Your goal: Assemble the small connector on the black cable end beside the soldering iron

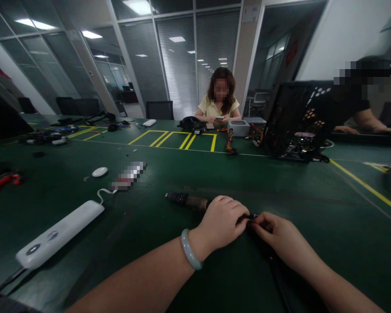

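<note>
Left hand [224, 219] grasped dark tool [195, 202] at centre, tip toward nine o'clock; right hand [275, 228] pinched small dark piece [253, 216] at three. Cord [277, 274] trailing toward five could have tugged piece askew.

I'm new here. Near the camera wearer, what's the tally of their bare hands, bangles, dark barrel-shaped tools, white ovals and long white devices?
Bare hands: 2, left hand and right hand
Bangle: 1
Dark tool: 1
White oval: 1
Long white device: 1
Total: 6
</note>
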`<state>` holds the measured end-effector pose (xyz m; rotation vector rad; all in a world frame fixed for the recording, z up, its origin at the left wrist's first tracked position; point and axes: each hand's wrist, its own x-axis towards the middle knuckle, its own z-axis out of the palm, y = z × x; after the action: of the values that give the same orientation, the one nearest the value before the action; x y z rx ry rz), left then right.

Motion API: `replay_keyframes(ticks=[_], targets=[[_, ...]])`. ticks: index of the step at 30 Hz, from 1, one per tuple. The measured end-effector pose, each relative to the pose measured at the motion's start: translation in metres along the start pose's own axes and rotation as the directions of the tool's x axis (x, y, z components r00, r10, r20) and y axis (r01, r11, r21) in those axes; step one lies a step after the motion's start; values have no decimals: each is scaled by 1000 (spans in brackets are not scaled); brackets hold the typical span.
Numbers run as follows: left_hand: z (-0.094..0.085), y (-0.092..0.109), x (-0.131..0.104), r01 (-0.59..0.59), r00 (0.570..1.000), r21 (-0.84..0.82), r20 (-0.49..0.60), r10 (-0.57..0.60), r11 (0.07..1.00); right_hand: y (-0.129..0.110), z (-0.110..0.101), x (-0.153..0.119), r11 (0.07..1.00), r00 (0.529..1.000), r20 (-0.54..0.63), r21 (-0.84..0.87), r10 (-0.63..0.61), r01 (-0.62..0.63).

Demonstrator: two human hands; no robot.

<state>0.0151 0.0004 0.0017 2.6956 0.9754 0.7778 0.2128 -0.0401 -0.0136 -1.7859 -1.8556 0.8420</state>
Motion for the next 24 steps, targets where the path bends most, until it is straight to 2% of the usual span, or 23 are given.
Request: replay_keyframes(ticks=[6, 17, 20, 24], targets=[[-1, 3, 1, 33, 999, 4, -3, -33, 999, 3, -2, 0, 1000, 1000, 7, 1, -4, 4], [-5, 3, 3, -60, 997, -25, 41, 61, 998, 1, -6, -1, 999, 1000, 5, 48, -14, 14], [-3, 4, 4, -29, 1000, -42, 1, 29, 999, 2, -5, -1, 999, 1000, -12, 52, -17, 17], [1, 1, 4, 36, 999, 40, -39, -34, 999, 1, -5, -3, 998, 998, -45, 51, -32, 35]])
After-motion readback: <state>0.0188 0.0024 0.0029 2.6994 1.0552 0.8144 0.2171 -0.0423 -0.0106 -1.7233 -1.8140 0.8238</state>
